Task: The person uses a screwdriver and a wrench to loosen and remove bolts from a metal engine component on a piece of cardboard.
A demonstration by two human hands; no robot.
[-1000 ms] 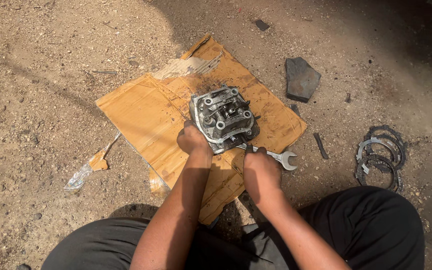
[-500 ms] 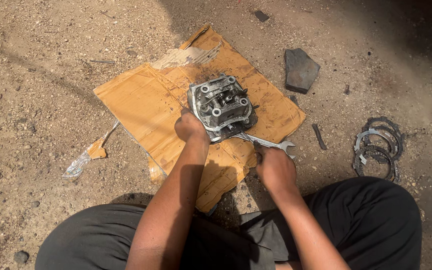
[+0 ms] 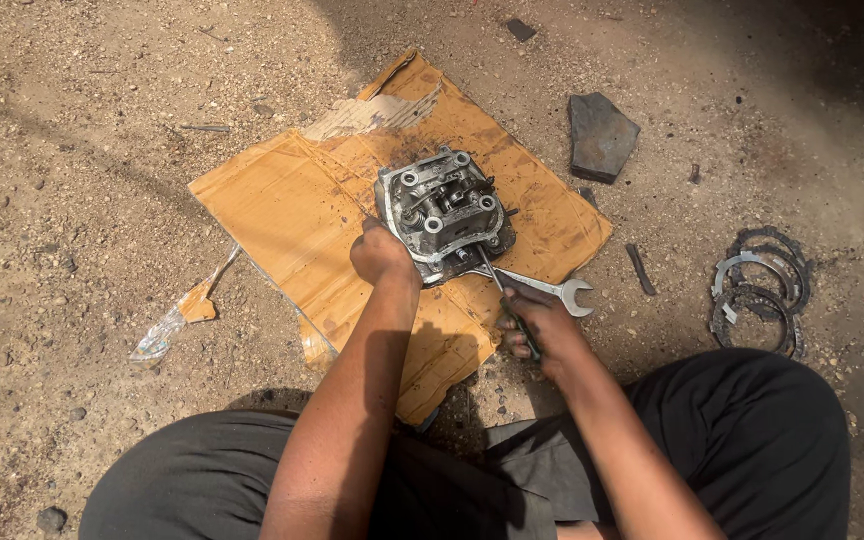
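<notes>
I see a grimy cast-metal cylinder head [image 3: 444, 213] sitting on torn brown cardboard [image 3: 292, 205] over gravelly dirt. My left hand [image 3: 382, 255] grips its near-left edge, fingers curled. My right hand [image 3: 535, 325] clamps a thin screwdriver [image 3: 505, 296] against its near side, crossing an open-end wrench [image 3: 552, 290]. Flat metal rings [image 3: 757, 285] lie far right.

Lighting: hard daylight, bright on the dirt [image 3: 102, 200] and cardboard [image 3: 292, 210]. Shadows: broad shade across the upper right; the arms cast dark patches on the cardboard's near edge. Glare: mild on the spanner [image 3: 552, 290]. Focus: sharp throughout, slight wide-angle stretch at the edges.
</notes>
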